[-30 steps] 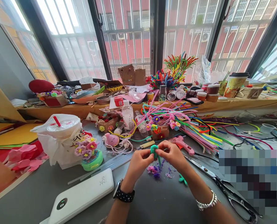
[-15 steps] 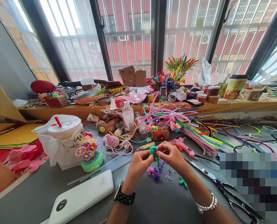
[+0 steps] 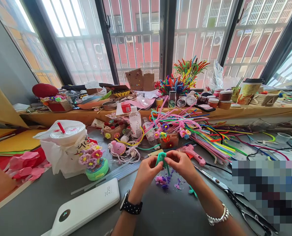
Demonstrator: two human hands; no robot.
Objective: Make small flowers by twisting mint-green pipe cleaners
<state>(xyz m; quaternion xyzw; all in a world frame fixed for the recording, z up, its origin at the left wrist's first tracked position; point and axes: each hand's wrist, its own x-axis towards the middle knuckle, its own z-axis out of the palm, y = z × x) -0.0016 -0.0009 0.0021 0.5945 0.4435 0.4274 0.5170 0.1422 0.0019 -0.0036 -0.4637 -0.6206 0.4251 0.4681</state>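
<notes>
A bent teal pipe cleaner [image 3: 161,158] is pinched between the fingertips of both hands above the grey table, with a tail hanging down. My left hand [image 3: 148,170], with a watch on its wrist, closes on its left side. My right hand [image 3: 180,164], wearing a beaded bracelet, grips it from the right. Just below lie purple and pink fuzzy scraps [image 3: 162,181]. Another teal fuzzy piece [image 3: 192,191] rests by my right forearm. The fingers hide part of the held piece.
Large scissors [image 3: 231,193] lie to the right, near a pink glue gun [image 3: 194,154]. Loose pipe cleaners [image 3: 210,141] spread behind. On the left are a white power bank [image 3: 89,206], a small flower pot [image 3: 96,168] and a bagged drink cup [image 3: 67,134].
The teal pipe cleaner has turned slightly between my fingers, and more of its bent length shows on the left. Both hands stay in nearly the same place.
</notes>
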